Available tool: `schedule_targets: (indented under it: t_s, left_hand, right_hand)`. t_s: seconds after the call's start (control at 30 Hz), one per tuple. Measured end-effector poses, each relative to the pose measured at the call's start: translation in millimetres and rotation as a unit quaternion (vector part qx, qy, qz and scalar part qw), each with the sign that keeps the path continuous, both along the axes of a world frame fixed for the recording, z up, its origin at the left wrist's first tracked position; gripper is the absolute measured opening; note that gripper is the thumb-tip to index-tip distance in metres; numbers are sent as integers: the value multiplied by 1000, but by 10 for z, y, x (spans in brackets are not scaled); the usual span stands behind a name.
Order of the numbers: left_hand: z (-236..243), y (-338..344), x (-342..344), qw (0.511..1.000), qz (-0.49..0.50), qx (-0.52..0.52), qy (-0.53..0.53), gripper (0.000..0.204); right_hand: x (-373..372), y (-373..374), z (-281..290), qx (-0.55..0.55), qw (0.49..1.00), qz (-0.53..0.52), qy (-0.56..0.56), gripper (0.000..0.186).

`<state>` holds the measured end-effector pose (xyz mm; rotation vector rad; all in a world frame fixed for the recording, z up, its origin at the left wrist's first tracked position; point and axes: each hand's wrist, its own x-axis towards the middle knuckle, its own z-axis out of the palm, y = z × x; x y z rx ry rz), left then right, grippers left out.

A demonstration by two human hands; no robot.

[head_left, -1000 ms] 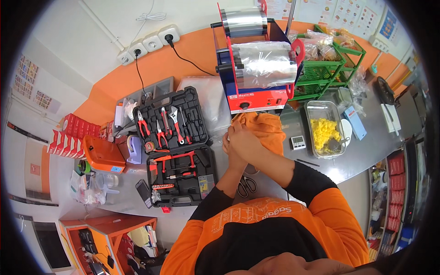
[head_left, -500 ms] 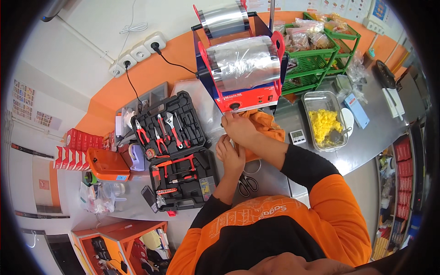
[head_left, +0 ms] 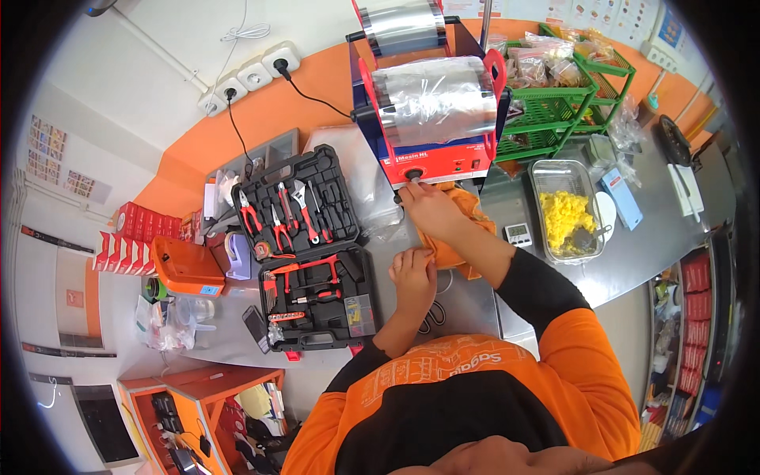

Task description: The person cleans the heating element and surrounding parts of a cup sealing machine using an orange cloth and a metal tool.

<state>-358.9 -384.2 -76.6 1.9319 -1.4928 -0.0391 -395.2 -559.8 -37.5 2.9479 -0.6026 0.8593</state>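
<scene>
My right hand (head_left: 429,207) is at the front of the red and blue machine (head_left: 435,164), fingers bent just below its black knob (head_left: 412,174); what they grip is unclear. An orange cloth (head_left: 455,253) lies beneath that hand and forearm. My left hand (head_left: 413,277) is lower, fingers curled beside the cloth's left edge; whether they hold it I cannot make out. Black-handled scissors (head_left: 434,317) lie partly hidden by my left forearm. The machine carries two silver rollers (head_left: 435,99), the nearer one wrapped in clear film.
An open tool case (head_left: 317,305) lies left of my hands, near an orange box (head_left: 186,265). Right are a small timer (head_left: 518,235), a glass dish of yellow food (head_left: 564,222), a light-blue phone-shaped object (head_left: 621,198) and green racks (head_left: 546,119). Power cords hang from wall sockets (head_left: 253,77).
My hands, together a second ago, have separated: the right moved up toward the machine's knob, the left down beside the cloth. The view has also shifted slightly.
</scene>
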Motion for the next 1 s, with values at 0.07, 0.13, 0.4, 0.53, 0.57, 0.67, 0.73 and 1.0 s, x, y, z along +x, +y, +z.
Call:
schedule_targets:
  t_s: [0.07,0.13,0.4,0.53,0.57,0.67,0.73,1.0]
  left_hand:
    - [14,37,-42,1000,-6,14,18,22]
    - [39,61,-67,999,-11,20,40,21]
    - [116,142,-27,995,-38,2,89,20]
    - [105,283,-20,985,-83,-9,153,18]
    - [108,321,-33,981,-95,-15,166,18]
    - [176,430,-80,967,-143,-17,209,17]
    - [239,458,-120,955,-187,-3,231,17]
    - [414,420,-224,934,-276,19,226,29]
  right_hand:
    - [16,5,-18,-3,1000,-4,-3,18]
    - [48,7,-50,-24,1000,-1,-7,18]
    - [267,179,9,-54,998,19,19,16]
    - [103,164,58,-24,998,52,-29,17]
    - [32,204,82,-11,997,68,-46,17]
    - [-228,332,132,34,992,89,-81,21]
    - [-407,381,87,79,988,84,-99,21]
    - [-978,277,107,206,971,15,-118,14]
